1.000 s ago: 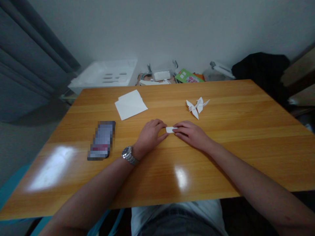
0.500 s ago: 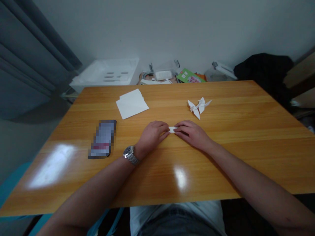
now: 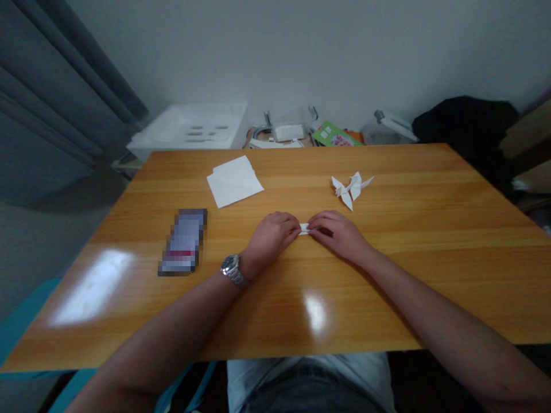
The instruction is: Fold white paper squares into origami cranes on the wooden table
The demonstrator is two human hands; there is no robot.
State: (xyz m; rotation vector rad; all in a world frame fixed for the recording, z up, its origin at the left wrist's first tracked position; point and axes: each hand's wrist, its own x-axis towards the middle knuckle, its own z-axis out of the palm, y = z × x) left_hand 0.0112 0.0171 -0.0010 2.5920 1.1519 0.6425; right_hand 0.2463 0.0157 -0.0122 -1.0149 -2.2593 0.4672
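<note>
Between my fingertips is a small folded piece of white paper point(image 3: 304, 229), just above or on the table. My left hand point(image 3: 275, 234), with a metal watch point(image 3: 233, 268) on its wrist, pinches the paper's left end. From the other side my right hand point(image 3: 337, 232) grips the right end, thumb and fingers close together. Most of the paper is covered by the fingers. Beyond my right hand lie white origami cranes point(image 3: 350, 189), their wings touching or overlapping. White paper sheets point(image 3: 235, 182) lie stacked, slightly askew, beyond my left hand.
A phone point(image 3: 183, 241), blurred out, lies on the wooden table point(image 3: 267, 310) left of my left wrist. Behind the far edge stand a white foam box point(image 3: 189, 129), a green booklet point(image 3: 333, 134) and a dark cloth heap point(image 3: 465, 126). A grey curtain point(image 3: 55, 92) hangs at left.
The whole view has shifted slightly, so things sit a little further right. Both hands keep hold of the folded paper, with the fingers closer together over it.
</note>
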